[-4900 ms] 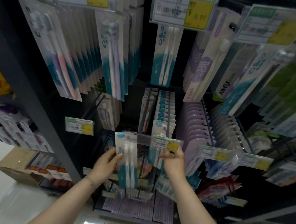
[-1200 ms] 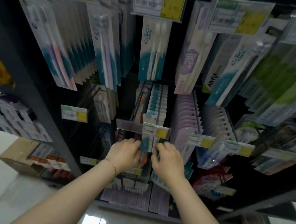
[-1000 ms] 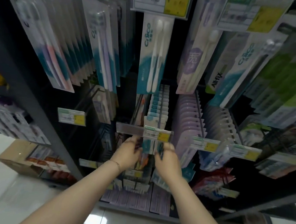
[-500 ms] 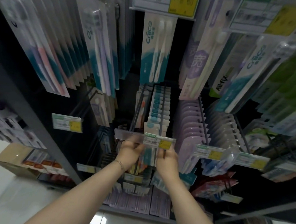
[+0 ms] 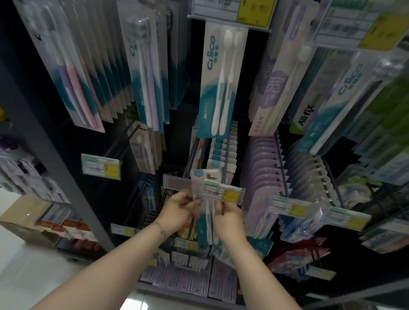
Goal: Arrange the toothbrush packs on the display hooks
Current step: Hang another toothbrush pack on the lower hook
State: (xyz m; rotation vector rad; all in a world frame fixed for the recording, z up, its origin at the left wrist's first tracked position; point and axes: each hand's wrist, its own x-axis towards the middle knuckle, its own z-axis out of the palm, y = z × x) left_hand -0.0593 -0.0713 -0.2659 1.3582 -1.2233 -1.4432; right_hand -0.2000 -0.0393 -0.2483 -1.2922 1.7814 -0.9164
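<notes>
Head view, centre of frame: toothbrush pack [image 5: 201, 225] pinched at both edges by left hand [image 5: 179, 210] and right hand [image 5: 230, 217], fingers curled round it. Top of pack poking above price tag [image 5: 220, 190], just at front end of hook [image 5: 226, 157]; threaded on or not, cannot tell. Behind, hung packs [image 5: 223, 151] already in row. Judged mid-task: this pack left to seat and push back.
</notes>
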